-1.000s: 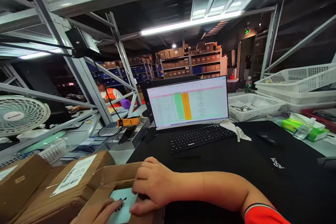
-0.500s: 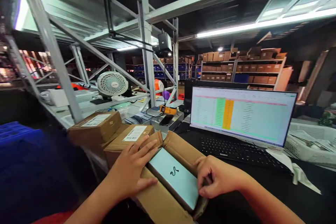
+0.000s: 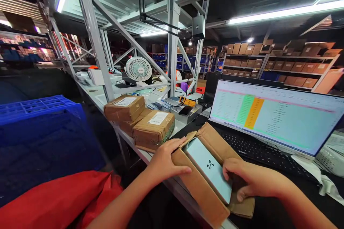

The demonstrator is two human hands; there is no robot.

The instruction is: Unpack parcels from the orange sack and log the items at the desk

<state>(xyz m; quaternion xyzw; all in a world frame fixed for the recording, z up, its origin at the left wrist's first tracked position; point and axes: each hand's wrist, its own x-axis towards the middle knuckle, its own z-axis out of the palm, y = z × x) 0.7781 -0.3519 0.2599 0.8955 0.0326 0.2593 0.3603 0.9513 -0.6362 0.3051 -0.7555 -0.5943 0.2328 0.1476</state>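
Observation:
An opened cardboard box [image 3: 200,186] is tilted at the desk's edge, its flaps folded out. Inside it lies a flat pale box [image 3: 212,170] with a black squiggle on its top. My left hand [image 3: 168,161] is closed on the far left corner of the cardboard box, thumb over the side flap and fingers along the far end. At the right end, my right hand [image 3: 248,179] is curled: its fingers reach in against the pale box's edge, and the thumb presses by the near end flap. Some of its fingertips are hidden.
Taped parcels with labels [image 3: 154,128] sit left of the box. Behind are a keyboard [image 3: 247,150], a monitor [image 3: 274,114] and a phone [image 3: 185,111]. A fan [image 3: 138,68] stands on the rack shelf. A blue crate [image 3: 45,143] and red material [image 3: 61,196] are at lower left.
My view has swung left, so everything sits further right. The cardboard box is tilted more, with its near end flap folded outward. My right fingers now reach in at the pale box's side.

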